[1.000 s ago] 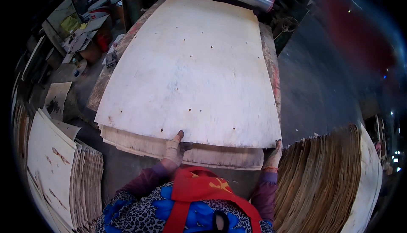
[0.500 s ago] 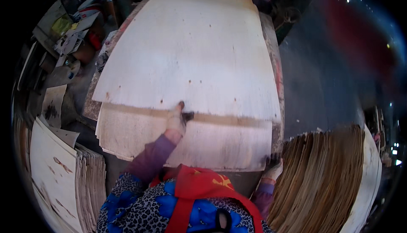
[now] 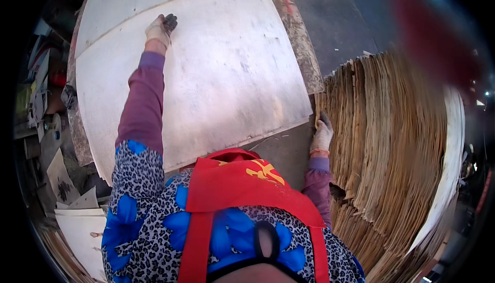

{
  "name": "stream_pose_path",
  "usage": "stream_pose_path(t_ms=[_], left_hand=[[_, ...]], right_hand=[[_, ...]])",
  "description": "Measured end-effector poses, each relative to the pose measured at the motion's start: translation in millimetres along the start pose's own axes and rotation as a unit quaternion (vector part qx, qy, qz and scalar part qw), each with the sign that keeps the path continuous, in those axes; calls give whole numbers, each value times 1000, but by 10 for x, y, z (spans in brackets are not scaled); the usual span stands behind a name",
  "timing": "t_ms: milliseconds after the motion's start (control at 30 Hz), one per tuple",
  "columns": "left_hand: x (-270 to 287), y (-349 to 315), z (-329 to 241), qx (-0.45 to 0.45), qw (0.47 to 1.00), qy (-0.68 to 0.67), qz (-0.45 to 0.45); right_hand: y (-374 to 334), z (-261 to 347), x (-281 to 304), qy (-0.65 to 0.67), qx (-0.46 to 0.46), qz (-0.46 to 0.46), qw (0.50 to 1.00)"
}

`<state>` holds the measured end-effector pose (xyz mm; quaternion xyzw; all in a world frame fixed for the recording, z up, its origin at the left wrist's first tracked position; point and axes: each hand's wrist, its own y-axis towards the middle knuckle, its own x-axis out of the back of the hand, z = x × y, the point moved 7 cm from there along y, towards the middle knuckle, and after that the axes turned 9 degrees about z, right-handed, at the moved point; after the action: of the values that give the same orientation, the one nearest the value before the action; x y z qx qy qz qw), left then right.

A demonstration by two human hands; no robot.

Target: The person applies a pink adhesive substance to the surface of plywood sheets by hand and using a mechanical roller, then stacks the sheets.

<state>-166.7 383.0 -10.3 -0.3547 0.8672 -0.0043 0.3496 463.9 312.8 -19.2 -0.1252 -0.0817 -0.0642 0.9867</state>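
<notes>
Pale wood veneer sheets (image 3: 216, 71) lie stacked on the low table before me, the top one set farther forward than those beneath. My left hand (image 3: 160, 29), in a whitish glove with dark fingertips, rests on the sheets close to the top sheet's near edge, its fingers loosely bent and apart. At the right, my gloved right hand (image 3: 323, 136) is against the left edge of a tall stack of brown veneer sheets (image 3: 381, 133). Its fingers are together and bent at that edge; whether a sheet lies between them is hidden.
A worn board edge (image 3: 291, 30) shows along the table's right side. Dark floor (image 3: 335, 22) lies beyond it. Paler sheets (image 3: 82, 236) stand at the lower left, with clutter farther back on the left. A white sheet (image 3: 438, 175) covers the brown stack's right side.
The view has swung to the right. My left hand has come off the top sheet's near edge, and my right hand has moved forward along the brown stack.
</notes>
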Motion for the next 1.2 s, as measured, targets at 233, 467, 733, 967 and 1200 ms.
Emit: stream_pose_path(t_ms=[233,467,733,967,1200], left_hand=[[-271,-1745,590,103,990,74,56],[337,-2882,764,118,989,79,48],[1318,-4263,1466,432,899,53,-47],[952,-4057,1436,284,954,-75,64],[692,-3966,1138,183,981,-42,-42]], right_hand=[[442,-787,76,-151,68,63,984],[195,-168,-64,-113,110,71,985],[-624,1336,-566,296,56,211,930],[-253,718,-646,413,-23,221,883],[146,354,-835,299,-61,235,923]])
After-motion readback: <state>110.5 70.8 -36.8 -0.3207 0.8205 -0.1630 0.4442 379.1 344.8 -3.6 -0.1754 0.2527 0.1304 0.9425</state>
